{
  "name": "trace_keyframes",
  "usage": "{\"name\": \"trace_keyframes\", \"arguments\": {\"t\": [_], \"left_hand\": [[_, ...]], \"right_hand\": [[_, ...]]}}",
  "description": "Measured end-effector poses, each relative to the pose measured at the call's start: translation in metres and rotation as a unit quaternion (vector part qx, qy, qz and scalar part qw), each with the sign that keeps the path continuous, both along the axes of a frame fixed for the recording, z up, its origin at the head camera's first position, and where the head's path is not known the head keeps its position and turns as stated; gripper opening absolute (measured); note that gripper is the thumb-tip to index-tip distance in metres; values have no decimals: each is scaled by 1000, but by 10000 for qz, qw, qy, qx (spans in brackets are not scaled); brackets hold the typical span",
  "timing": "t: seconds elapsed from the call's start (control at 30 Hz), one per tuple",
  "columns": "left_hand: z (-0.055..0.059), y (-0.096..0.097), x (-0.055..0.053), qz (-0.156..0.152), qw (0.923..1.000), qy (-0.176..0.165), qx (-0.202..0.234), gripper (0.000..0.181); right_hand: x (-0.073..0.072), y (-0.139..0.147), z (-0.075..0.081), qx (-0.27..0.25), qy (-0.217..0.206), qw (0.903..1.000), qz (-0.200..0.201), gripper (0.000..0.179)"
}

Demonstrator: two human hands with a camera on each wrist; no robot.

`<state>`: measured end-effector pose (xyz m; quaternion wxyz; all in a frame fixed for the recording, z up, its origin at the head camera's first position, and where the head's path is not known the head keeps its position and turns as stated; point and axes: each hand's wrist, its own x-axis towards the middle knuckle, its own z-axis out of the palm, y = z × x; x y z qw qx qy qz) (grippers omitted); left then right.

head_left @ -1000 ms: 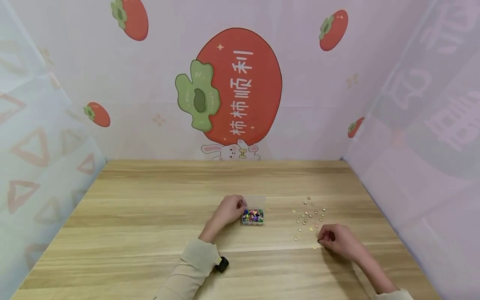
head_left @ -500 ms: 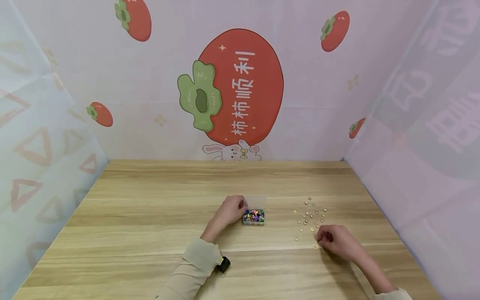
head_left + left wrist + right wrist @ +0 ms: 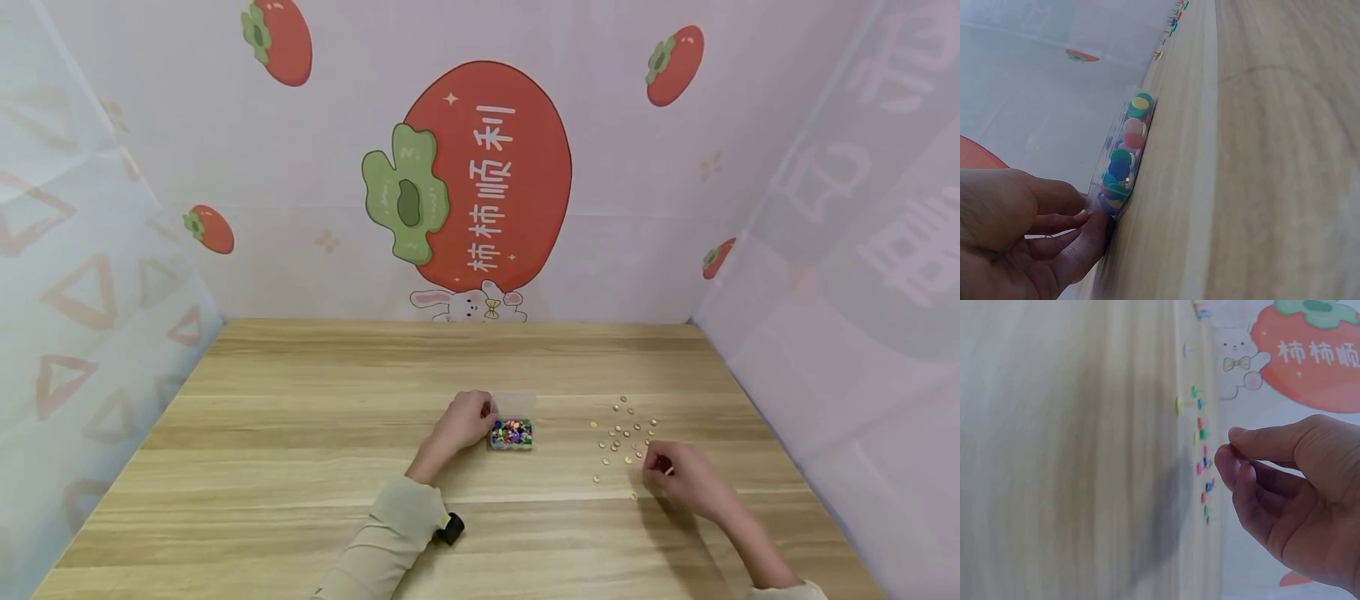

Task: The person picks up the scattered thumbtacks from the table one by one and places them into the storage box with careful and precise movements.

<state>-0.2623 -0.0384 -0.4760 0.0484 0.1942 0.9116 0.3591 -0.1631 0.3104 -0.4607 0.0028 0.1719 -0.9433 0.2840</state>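
Note:
A small clear plastic box (image 3: 512,447), its see-through lid raised at the back, stands on the table. Colourful thumbtacks (image 3: 1120,169) fill it. My left hand (image 3: 461,421) holds the box at its left end, thumb and fingertips pinching the corner in the left wrist view. Over to the right, my right hand (image 3: 686,479) hovers low above the table beside the scattered thumbtacks (image 3: 627,460). Its thumb and index finger press together on a thumbtack, nearly all hidden by the fingertips (image 3: 1238,432). The loose thumbtacks show coloured heads and thin pins in the right wrist view.
The wood-grain table (image 3: 315,375) meets a printed back wall (image 3: 315,167) with a big persimmon picture. Cloth-like walls stand on both sides. A black device (image 3: 450,529) is on the left sleeve. One yellow thumbtack (image 3: 633,497) lies nearer the front edge than the others.
A dark thumbtack seen at my right fingertips a second ago no longer shows on the table. That hand has lifted and shifted slightly right. My left hand stays on the box.

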Motion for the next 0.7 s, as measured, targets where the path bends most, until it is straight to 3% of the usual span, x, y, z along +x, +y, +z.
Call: {"name": "trace_keyframes", "arguments": {"t": [0.27,0.7], "left_hand": [[3,1,3,74,9999,83,-21,12],[-2,1,2,94,9999,123,-57,13]], "right_hand": [[-9,-28,9,-68,341,9994,-2,13],[-36,-81,12,-119,428,9989,-177,7]]}}
